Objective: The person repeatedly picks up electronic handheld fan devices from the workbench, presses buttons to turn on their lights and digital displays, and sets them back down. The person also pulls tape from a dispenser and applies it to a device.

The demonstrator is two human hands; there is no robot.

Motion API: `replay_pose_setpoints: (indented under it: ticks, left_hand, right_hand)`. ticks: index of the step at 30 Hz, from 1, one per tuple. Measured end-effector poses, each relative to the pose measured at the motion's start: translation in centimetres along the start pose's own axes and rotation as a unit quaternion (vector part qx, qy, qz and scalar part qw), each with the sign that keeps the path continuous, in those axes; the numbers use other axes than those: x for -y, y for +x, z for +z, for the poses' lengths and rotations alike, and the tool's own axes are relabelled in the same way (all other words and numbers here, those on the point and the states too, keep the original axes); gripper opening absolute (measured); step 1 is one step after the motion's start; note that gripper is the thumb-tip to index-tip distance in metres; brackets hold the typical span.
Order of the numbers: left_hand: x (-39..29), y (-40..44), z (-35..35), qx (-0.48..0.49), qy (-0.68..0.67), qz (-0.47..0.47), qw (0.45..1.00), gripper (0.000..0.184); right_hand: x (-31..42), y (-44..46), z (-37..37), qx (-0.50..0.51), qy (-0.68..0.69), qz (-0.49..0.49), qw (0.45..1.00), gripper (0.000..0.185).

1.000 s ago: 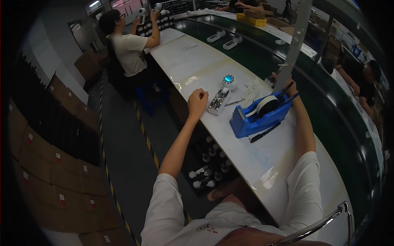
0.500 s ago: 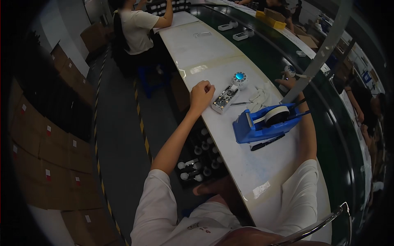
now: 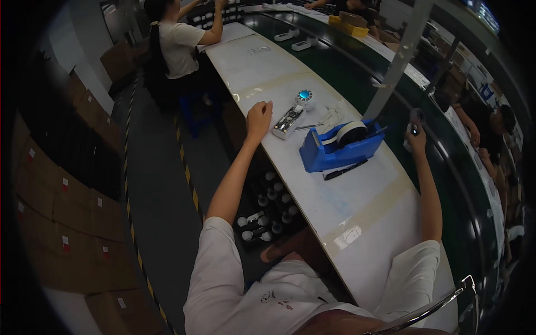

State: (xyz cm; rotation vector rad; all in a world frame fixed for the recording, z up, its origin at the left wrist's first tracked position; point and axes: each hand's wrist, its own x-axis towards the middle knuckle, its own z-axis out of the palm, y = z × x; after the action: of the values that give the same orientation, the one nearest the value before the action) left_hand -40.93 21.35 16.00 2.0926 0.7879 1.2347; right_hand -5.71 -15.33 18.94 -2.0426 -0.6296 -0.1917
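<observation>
Over the green conveyor belt, my right hand [image 3: 416,138] is wrapped round a white device with a rounded head [image 3: 416,116]. My left hand [image 3: 259,119] is at the white table's left edge, its fingers pressed together; whether anything small is between them cannot be made out. Just right of it lies an opened white device [image 3: 289,122] with its circuit board showing, joined to a round head [image 3: 305,98] with a blue centre. A thin metal tool [image 3: 308,127] and crumpled white gloves [image 3: 331,116] are beside it. A blue tape dispenser [image 3: 341,146] stands nearer, with a black pen [image 3: 345,170] alongside.
Two white devices [image 3: 304,44] lie on the belt [image 3: 357,75] farther off. A metal post [image 3: 397,62] rises between table and belt. A co-worker [image 3: 177,42] sits at the far left; others are across the belt. Trays of devices [image 3: 268,209] sit below the table edge.
My right hand has moved from behind the post out to its right over the belt, with the device in it. My left hand stays near the opened device. The view has shifted.
</observation>
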Motion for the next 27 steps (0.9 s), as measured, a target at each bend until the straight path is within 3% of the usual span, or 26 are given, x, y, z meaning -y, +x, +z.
replay_pose_setpoints:
  ticks: [1, 3, 5, 7, 9, 11, 13, 15, 16, 18, 22, 24, 27]
  left_hand:
    - [0.0, -0.1, 0.0, -0.021, 0.017, -0.020, 0.999, 0.039]
    - [-1.9, -1.0, -0.8, -0.055, -0.157, -0.096, 0.981, 0.034]
    - [-1.7, -2.7, -0.6, -0.156, -0.218, -0.031, 0.963, 0.025]
    - [-7.4, -6.2, -2.2, -0.205, -0.231, 0.031, 0.951, 0.026]
    - [-14.5, -10.5, -3.8, -0.173, -0.340, 0.119, 0.917, 0.025]
    - [-21.5, -15.0, -6.4, -0.103, -0.406, 0.286, 0.862, 0.033]
    - [-26.1, -18.2, -8.8, -0.108, -0.466, 0.469, 0.742, 0.027]
    - [-30.6, -21.5, -11.5, -0.153, -0.612, 0.457, 0.627, 0.028]
    - [-31.6, -22.6, -13.1, -0.148, -0.621, 0.452, 0.622, 0.028]
    - [-32.6, -24.5, -15.3, -0.071, -0.704, 0.409, 0.576, 0.048]
    - [-34.2, -27.3, -16.1, -0.072, -0.716, 0.375, 0.585, 0.049]
    - [-36.5, -28.4, -15.8, -0.068, -0.791, 0.338, 0.506, 0.048]
    - [-37.6, -30.6, -15.6, -0.036, -0.812, 0.311, 0.493, 0.047]
  right_hand:
    - [-0.1, -2.6, -2.7, 0.006, -0.010, -0.016, 1.000, 0.055]
    - [0.6, -8.7, -7.6, 0.029, 0.003, 0.020, 0.999, 0.058]
    - [2.1, -15.5, -12.2, 0.028, -0.012, -0.009, 0.999, 0.060]
    - [3.6, -21.8, -16.5, 0.013, -0.102, -0.023, 0.994, 0.061]
    - [6.5, -27.1, -19.7, 0.005, -0.105, 0.020, 0.994, 0.060]
    - [7.1, -31.1, -21.7, 0.007, -0.108, 0.069, 0.992, 0.058]
    - [7.0, -34.4, -23.2, 0.017, -0.151, 0.057, 0.987, 0.056]
    - [5.9, -36.9, -23.8, 0.011, -0.178, 0.045, 0.983, 0.056]
    - [5.5, -37.9, -24.0, 0.011, -0.201, 0.021, 0.979, 0.055]
    - [5.7, -39.1, -24.3, -0.001, -0.160, 0.056, 0.986, 0.057]
    - [7.3, -40.0, -24.5, -0.015, -0.069, 0.114, 0.991, 0.065]
    - [6.7, -40.4, -24.3, -0.048, -0.044, 0.113, 0.991, 0.065]
    - [5.3, -41.6, -24.2, -0.083, 0.010, 0.120, 0.989, 0.062]
